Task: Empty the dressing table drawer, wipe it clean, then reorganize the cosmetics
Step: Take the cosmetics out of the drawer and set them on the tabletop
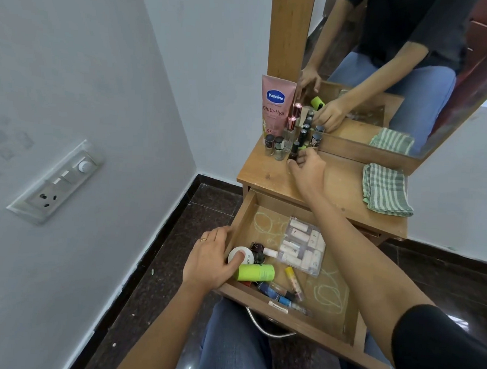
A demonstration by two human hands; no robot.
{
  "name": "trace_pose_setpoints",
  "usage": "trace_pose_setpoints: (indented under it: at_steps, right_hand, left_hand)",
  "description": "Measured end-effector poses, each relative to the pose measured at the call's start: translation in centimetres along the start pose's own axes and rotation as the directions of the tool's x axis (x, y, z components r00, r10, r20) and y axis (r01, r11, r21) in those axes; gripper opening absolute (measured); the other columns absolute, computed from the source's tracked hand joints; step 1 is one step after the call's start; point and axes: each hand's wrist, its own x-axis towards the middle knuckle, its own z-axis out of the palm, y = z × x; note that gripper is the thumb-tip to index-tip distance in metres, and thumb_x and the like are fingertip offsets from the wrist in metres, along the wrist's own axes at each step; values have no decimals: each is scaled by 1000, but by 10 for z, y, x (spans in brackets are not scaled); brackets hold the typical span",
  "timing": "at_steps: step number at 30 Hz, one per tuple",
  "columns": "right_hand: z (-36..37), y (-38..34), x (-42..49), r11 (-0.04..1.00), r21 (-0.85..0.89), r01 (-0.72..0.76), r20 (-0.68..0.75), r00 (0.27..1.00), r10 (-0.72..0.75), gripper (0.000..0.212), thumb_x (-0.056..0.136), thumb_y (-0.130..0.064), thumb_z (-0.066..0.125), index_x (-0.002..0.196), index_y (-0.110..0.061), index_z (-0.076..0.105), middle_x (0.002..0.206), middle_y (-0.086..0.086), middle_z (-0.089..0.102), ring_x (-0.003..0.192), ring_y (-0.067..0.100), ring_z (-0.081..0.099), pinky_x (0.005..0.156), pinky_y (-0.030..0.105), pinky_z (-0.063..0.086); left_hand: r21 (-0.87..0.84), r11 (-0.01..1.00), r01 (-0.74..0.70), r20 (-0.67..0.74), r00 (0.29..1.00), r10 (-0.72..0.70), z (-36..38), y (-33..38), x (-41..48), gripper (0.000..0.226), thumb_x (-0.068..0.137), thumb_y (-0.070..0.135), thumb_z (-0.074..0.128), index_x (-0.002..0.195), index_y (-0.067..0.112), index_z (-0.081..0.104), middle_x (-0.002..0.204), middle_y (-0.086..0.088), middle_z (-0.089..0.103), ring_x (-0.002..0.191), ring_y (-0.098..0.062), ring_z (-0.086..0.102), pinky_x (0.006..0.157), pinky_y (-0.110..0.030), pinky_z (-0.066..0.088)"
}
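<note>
The wooden drawer point(333, 327) stands pulled out over my lap. Inside lie a lime green tube point(256, 272), a white round compact point(237, 254), a clear case of small tubes point(302, 246), a yellow-capped tube point(293, 278) and several small dark bottles. My left hand point(211, 260) rests on the drawer's left wall, its thumb on the white compact. My right hand point(306, 168) reaches over the tabletop point(341, 186) and pinches a small dark bottle point(294, 151) among the standing bottles. A pink Vaseline tube point(276, 104) stands behind them.
A green striped cloth point(384, 189) lies folded on the table's right side. The mirror point(398, 65) behind reflects my arms and the bottles. A wall with a switch panel point(57, 183) is on the left. Dark floor tiles surround the table.
</note>
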Motion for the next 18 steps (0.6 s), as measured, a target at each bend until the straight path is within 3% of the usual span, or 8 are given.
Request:
trace_pose_setpoints:
  at_steps: [4, 8, 10, 12, 14, 15, 16, 18]
  right_hand:
    - [10, 3, 3, 1000, -22, -17, -54, 998, 16, 18, 83, -17, 69, 94, -12, 56, 88, 7, 62, 79, 21, 59, 73, 37, 53]
    - [11, 6, 2, 1000, -21, -19, -69, 997, 17, 19, 83, -17, 69, 95, -11, 55, 88, 5, 61, 79, 20, 58, 73, 37, 53]
    - [6, 1, -7, 999, 29, 28, -87, 996, -26, 17, 85, -16, 66, 96, -11, 54, 88, 4, 60, 77, 16, 56, 71, 29, 52]
    - [2, -5, -30, 979, 19, 202, -94, 975, -199, 12, 90, -14, 60, 100, -9, 57, 89, 3, 58, 75, 8, 51, 66, 14, 44]
    - [-1, -3, -62, 896, -21, 443, 29, 896, -443, 9, 92, -12, 56, 97, -6, 61, 82, -3, 55, 67, 1, 46, 62, 10, 40]
    - [-1, 1, -79, 843, -28, 537, 166, 834, -526, 8, 92, -9, 56, 94, -7, 63, 80, -5, 55, 66, -1, 47, 62, 12, 44]
    - [-2, 9, -93, 807, -46, 589, 340, 769, -542, 9, 93, -9, 54, 95, -8, 63, 83, -3, 58, 70, 2, 52, 66, 19, 50]
    - [-5, 26, -118, 774, -167, 611, 655, 656, -376, 19, 94, -13, 50, 109, -10, 61, 107, 3, 62, 99, 14, 56, 91, 34, 50]
  left_hand:
    - [2, 1000, -3, 9, 1000, 3, -1, 0, 0, 74, 81, 66, 35, 139, 21, 42, 138, 5, 52, 123, -16, 47, 100, -33, 39]
    - [-12, 1000, 8, 3, 1000, -8, -1, 1, 0, 61, 88, 55, 51, 139, 22, 42, 138, 6, 51, 123, -15, 47, 99, -32, 38]
    - [-15, 1000, 17, -6, 1000, -17, -2, 2, 0, 59, 89, 53, 54, 138, 22, 43, 138, 6, 52, 122, -15, 47, 98, -32, 38]
    - [-23, 999, 36, -12, 999, -36, -2, 2, 0, 59, 89, 53, 54, 138, 22, 43, 137, 6, 52, 121, -15, 47, 97, -32, 39]
    - [-30, 998, 52, -13, 999, -52, -2, 2, 1, 60, 89, 54, 55, 138, 22, 42, 136, 6, 52, 121, -15, 47, 96, -32, 39]
    - [-32, 998, 54, -12, 998, -54, -2, 2, 1, 60, 89, 54, 55, 139, 23, 42, 136, 6, 52, 121, -15, 47, 97, -32, 39]
    - [-35, 998, 55, -11, 998, -56, -2, 2, 1, 61, 88, 54, 55, 139, 23, 42, 136, 5, 52, 121, -16, 47, 97, -33, 39]
    - [-40, 997, 64, -13, 998, -64, -3, 3, 1, 61, 88, 54, 56, 139, 23, 42, 136, 6, 52, 121, -16, 48, 97, -33, 40]
